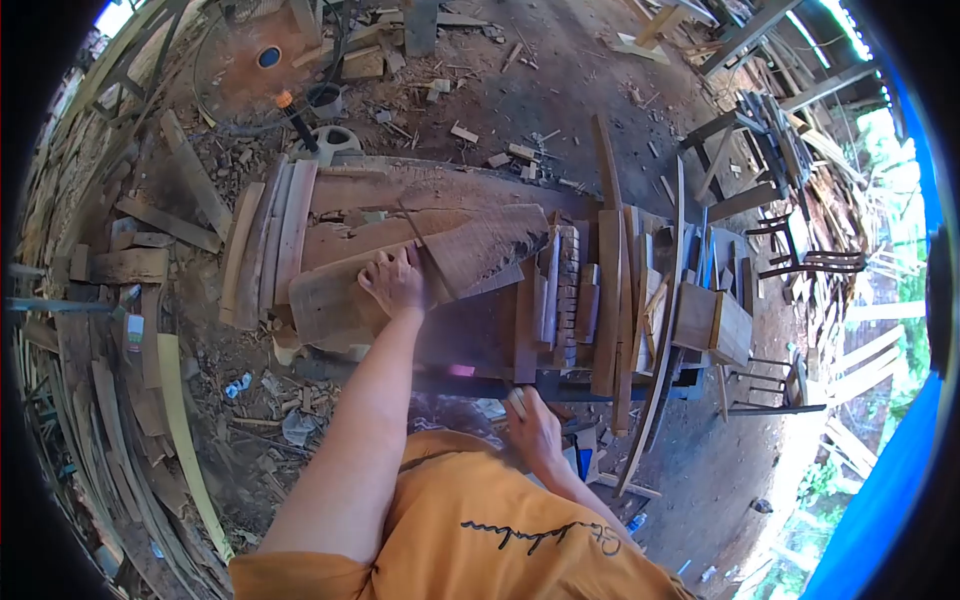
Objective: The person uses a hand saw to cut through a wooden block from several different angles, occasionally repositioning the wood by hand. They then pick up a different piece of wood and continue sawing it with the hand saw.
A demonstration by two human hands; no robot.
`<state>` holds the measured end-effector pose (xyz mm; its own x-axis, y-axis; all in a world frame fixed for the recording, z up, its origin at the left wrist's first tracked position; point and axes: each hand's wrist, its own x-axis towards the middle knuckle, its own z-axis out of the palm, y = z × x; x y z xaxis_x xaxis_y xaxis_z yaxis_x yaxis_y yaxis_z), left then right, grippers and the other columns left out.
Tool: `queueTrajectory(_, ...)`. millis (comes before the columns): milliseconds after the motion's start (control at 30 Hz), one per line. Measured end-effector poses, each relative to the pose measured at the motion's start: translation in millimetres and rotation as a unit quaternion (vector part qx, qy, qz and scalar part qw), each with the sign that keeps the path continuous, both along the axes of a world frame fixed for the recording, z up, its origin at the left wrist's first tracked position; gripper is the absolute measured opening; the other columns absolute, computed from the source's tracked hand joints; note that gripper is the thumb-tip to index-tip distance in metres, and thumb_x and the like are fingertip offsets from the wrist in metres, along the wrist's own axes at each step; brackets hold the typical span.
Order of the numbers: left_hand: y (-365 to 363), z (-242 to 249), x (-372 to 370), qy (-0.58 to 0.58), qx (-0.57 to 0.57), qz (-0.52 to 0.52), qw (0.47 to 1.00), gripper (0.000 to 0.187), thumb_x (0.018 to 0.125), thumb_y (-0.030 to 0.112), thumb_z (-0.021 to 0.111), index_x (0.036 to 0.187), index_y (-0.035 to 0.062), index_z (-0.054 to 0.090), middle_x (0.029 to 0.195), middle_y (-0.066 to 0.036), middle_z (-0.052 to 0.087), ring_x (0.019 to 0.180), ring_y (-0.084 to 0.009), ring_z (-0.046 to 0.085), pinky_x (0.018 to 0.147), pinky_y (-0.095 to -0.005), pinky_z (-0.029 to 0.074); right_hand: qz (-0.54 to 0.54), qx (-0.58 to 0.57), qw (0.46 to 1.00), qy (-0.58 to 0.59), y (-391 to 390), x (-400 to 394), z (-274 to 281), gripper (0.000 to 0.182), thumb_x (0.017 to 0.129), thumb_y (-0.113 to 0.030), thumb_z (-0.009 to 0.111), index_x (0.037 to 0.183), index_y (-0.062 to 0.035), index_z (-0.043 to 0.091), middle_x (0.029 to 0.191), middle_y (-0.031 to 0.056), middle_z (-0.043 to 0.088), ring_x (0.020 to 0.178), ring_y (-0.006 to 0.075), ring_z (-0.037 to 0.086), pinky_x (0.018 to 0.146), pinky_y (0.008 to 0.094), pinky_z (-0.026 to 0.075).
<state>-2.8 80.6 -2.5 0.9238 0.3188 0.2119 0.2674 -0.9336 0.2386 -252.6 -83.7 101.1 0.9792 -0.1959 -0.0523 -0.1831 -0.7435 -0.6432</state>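
Head view showed sorting at the worktop [480, 330]: a flat wooden board [330, 295] was pressed down by the left hand [395, 282], fingers spread. The right hand [532, 428] was closed around a small piece [517, 402]. A firmer grip seemed needed next.

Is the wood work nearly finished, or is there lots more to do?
Some looks done: cut strips are stacked at the bench's right end. In hand now: the left hand presses flat on a wide board on the bench, while the right hand grips something small below the edge. Lots left: rough planks wait beside it.
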Motion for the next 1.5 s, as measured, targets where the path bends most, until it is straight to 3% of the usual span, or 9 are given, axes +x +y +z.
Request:
queueTrajectory(100, -1, 5, -6, 0.015, 0.009, -0.003, 1.000, 0.038, 0.098, 0.045, 0.046, 0.089, 0.0186, 0.072, 0.103, -0.009, 0.065, 0.100, -0.0285, 0.057, 0.098, -0.0487, 0.031, 0.015, -0.012, 0.997, 0.075, -11, -26, 3, 0.026, 0.092, -0.024, 0.064, 0.100, -0.0041, 0.049, 0.083, 0.0228, 0.062, 0.076, 0.0442, 0.062, 0.061, 0.0511, 0.050)
queueTrajectory(333, 3, -5, -2, 0.013, 0.017, 0.006, 1.000, 0.038, 0.098, 0.045, 0.046, 0.088, 0.0177, 0.071, 0.101, -0.008, 0.065, 0.099, -0.0282, 0.057, 0.096, -0.0475, 0.032, 0.037, -0.007, 0.999, -0.004, 30, 86, -24, 0.025, 0.093, -0.023, 0.062, 0.101, -0.0037, 0.048, 0.085, 0.0224, 0.063, 0.077, 0.0436, 0.063, 0.064, 0.0499, 0.051)
queueTrajectory(567, 0, 4, -7, -0.006, 0.009, 0.000, 1.000, 0.037, 0.097, 0.044, 0.049, 0.086, 0.0165, 0.070, 0.099, -0.010, 0.063, 0.099, -0.0283, 0.056, 0.097, -0.0486, 0.032, 0.011, -0.010, 0.998, 0.066, -1, -9, -2, 0.024, 0.093, -0.023, 0.063, 0.097, -0.0044, 0.049, 0.081, 0.0222, 0.063, 0.075, 0.0441, 0.062, 0.063, 0.0497, 0.051)
queueTrajectory(733, 7, -7, -8, -0.001, 0.069, -0.065, 0.995, 0.022, 0.091, 0.031, 0.055, 0.105, 0.0196, 0.067, 0.109, -0.007, 0.061, 0.102, -0.0275, 0.056, 0.099, -0.0491, 0.033, 0.025, 0.011, 0.998, -0.051, 30, 83, -48, 0.024, 0.092, -0.023, 0.063, 0.098, -0.0051, 0.048, 0.077, 0.0215, 0.061, 0.073, 0.0444, 0.062, 0.059, 0.0509, 0.051)
queueTrajectory(933, -2, -14, -11, 0.019, 0.078, -0.031, 0.996, 0.033, 0.086, 0.022, 0.054, 0.118, 0.0227, 0.064, 0.116, -0.007, 0.061, 0.108, -0.0283, 0.054, 0.105, -0.0506, 0.030, 0.019, -0.010, 0.999, -0.038, 39, 94, -41, 0.021, 0.095, -0.023, 0.059, 0.103, -0.0077, 0.047, 0.081, 0.0210, 0.062, 0.073, 0.0432, 0.064, 0.061, 0.0504, 0.052)
queueTrajectory(1067, -3, -15, -10, -0.042, 0.027, -0.027, 0.998, 0.026, 0.090, 0.027, 0.051, 0.106, 0.0179, 0.069, 0.107, -0.010, 0.062, 0.104, -0.0300, 0.053, 0.106, -0.0521, 0.030, 0.012, 0.000, 1.000, 0.004, 17, 53, -3, 0.021, 0.094, -0.024, 0.061, 0.095, -0.0071, 0.049, 0.082, 0.0222, 0.063, 0.074, 0.0427, 0.063, 0.060, 0.0501, 0.051)
queueTrajectory(1233, -8, 6, -10, 0.031, 0.007, -0.022, 0.999, 0.022, 0.091, 0.027, 0.051, 0.102, 0.0181, 0.067, 0.107, -0.009, 0.061, 0.103, -0.0289, 0.053, 0.106, -0.0518, 0.029, 0.001, -0.012, 0.997, 0.074, -10, 1, 8, 0.023, 0.089, -0.020, 0.068, 0.096, -0.0059, 0.050, 0.082, 0.0206, 0.064, 0.075, 0.0424, 0.063, 0.060, 0.0487, 0.051)
queueTrajectory(1367, -3, -7, -12, -0.014, 0.042, -0.042, 0.998, 0.023, 0.095, 0.031, 0.049, 0.100, 0.0178, 0.066, 0.103, -0.009, 0.062, 0.103, -0.0288, 0.053, 0.105, -0.0519, 0.029, 0.018, 0.001, 1.000, -0.014, 28, 88, -31, 0.025, 0.093, -0.024, 0.063, 0.093, -0.0054, 0.046, 0.080, 0.0212, 0.063, 0.074, 0.0437, 0.062, 0.062, 0.0500, 0.050)
queueTrajectory(1500, -4, -11, -11, -0.015, 0.047, -0.036, 0.998, 0.022, 0.094, 0.030, 0.049, 0.101, 0.0177, 0.066, 0.102, -0.010, 0.062, 0.103, -0.0287, 0.053, 0.105, -0.0519, 0.029, 0.029, 0.008, 0.999, -0.019, 27, 92, -24, 0.025, 0.094, -0.026, 0.061, 0.092, -0.0055, 0.047, 0.080, 0.0225, 0.062, 0.075, 0.0436, 0.062, 0.062, 0.0499, 0.050)
